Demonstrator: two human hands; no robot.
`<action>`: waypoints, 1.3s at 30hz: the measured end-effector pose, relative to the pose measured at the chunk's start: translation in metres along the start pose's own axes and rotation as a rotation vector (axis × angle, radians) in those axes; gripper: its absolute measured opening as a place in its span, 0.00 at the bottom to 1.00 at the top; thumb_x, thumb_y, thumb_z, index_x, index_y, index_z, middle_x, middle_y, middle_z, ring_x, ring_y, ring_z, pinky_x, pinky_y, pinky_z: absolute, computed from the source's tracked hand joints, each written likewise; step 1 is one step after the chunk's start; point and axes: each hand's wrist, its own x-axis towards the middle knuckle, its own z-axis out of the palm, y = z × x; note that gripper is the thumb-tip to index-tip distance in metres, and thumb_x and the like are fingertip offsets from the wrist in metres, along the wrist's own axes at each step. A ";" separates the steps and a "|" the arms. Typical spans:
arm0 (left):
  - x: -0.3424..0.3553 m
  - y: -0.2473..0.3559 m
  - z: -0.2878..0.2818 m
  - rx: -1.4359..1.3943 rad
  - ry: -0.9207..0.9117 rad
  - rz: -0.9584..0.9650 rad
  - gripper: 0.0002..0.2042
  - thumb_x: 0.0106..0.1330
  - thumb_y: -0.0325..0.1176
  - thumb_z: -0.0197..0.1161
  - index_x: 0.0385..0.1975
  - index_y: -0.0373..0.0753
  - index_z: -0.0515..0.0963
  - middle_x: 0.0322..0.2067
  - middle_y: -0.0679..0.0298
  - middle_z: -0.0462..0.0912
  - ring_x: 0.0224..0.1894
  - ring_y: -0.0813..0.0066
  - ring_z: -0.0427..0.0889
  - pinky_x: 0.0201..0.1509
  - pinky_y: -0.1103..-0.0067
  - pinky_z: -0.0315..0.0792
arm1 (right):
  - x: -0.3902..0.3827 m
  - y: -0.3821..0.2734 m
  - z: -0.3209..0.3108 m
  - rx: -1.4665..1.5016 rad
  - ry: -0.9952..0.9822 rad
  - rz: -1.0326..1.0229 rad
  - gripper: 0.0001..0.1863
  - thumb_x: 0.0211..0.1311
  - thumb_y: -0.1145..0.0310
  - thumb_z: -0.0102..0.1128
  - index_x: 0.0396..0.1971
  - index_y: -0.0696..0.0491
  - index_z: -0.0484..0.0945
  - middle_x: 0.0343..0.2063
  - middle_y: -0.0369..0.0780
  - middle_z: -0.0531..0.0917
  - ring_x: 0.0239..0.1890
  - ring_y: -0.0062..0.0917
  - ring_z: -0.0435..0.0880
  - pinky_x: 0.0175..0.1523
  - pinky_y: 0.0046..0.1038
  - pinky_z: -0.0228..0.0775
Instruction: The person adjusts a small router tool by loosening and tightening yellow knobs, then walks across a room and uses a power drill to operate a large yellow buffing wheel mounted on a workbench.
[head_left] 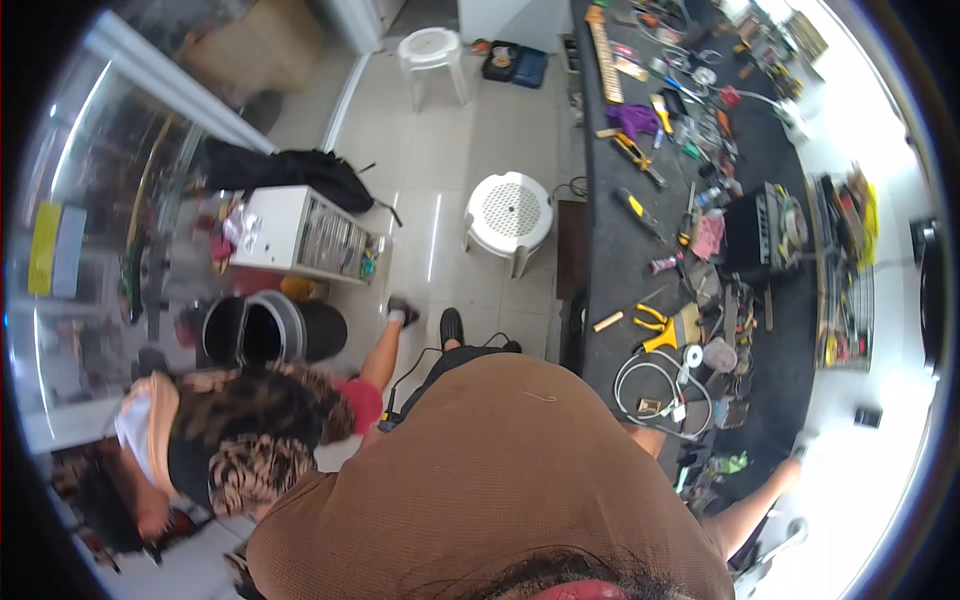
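My right hand (792, 468) reaches out past the right side of my brown-shirted body to the white wall behind the black workbench (625, 280); its fingers are too small and washed out to read, and what it touches is unclear. Near it on the bench lie a small green object (731, 462), a coiled white cable (630, 370) and yellow pliers (660, 335). My left hand is not visible. A bit of skin beside the bench, right of my torso, is too hidden to identify.
Another person (250, 440) in camouflage is at my lower left. White stools (508, 205) (430, 45) stand on the tiled floor. Black bins (320, 330), a white cabinet (265, 225) with a black bag (290, 170), and glass partitions line the left. An amplifier-like box (750, 230) sits among scattered tools.
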 end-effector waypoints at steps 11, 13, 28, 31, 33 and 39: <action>0.186 0.256 -0.183 0.354 -0.050 0.213 0.28 0.42 0.43 0.78 0.45 0.36 0.83 0.40 0.48 0.90 0.45 0.48 0.89 0.52 0.61 0.82 | -0.258 0.005 0.016 0.086 0.771 -1.581 0.13 0.75 0.63 0.60 0.49 0.54 0.84 0.51 0.44 0.87 0.50 0.43 0.88 0.55 0.38 0.80; 0.203 0.315 -0.198 0.482 -0.005 0.367 0.30 0.42 0.43 0.78 0.48 0.38 0.81 0.42 0.47 0.89 0.46 0.47 0.89 0.52 0.60 0.82 | -0.414 -0.006 0.023 0.620 -0.263 -1.421 0.14 0.73 0.66 0.61 0.52 0.56 0.84 0.51 0.45 0.85 0.53 0.40 0.85 0.61 0.36 0.74; 0.189 0.483 -0.237 0.735 -0.034 1.355 0.25 0.49 0.36 0.76 0.47 0.41 0.76 0.39 0.57 0.85 0.46 0.55 0.85 0.50 0.63 0.81 | -0.737 -0.082 0.106 -0.171 -1.764 -1.427 0.11 0.72 0.66 0.64 0.39 0.59 0.86 0.30 0.39 0.90 0.29 0.16 0.87 0.31 0.19 0.74; 0.200 0.484 -0.245 0.720 0.015 1.455 0.23 0.49 0.35 0.75 0.45 0.41 0.77 0.39 0.59 0.85 0.45 0.57 0.85 0.49 0.65 0.81 | -0.742 -0.087 0.121 -0.113 -1.762 -1.293 0.10 0.73 0.65 0.63 0.41 0.58 0.85 0.31 0.39 0.89 0.29 0.18 0.87 0.28 0.19 0.73; 0.206 0.486 -0.252 0.700 0.050 1.497 0.24 0.49 0.35 0.76 0.47 0.42 0.77 0.40 0.60 0.85 0.44 0.58 0.84 0.49 0.66 0.81 | -0.744 -0.086 0.128 -0.129 -1.907 -1.169 0.11 0.73 0.65 0.62 0.45 0.55 0.85 0.34 0.38 0.90 0.33 0.23 0.91 0.40 0.27 0.85; 0.218 0.494 -0.273 0.748 0.139 1.569 0.23 0.49 0.34 0.75 0.46 0.41 0.77 0.39 0.61 0.84 0.45 0.60 0.83 0.51 0.67 0.80 | -0.757 -0.081 0.137 -0.018 -2.192 -0.953 0.11 0.76 0.66 0.55 0.42 0.58 0.82 0.35 0.41 0.89 0.39 0.30 0.92 0.47 0.34 0.89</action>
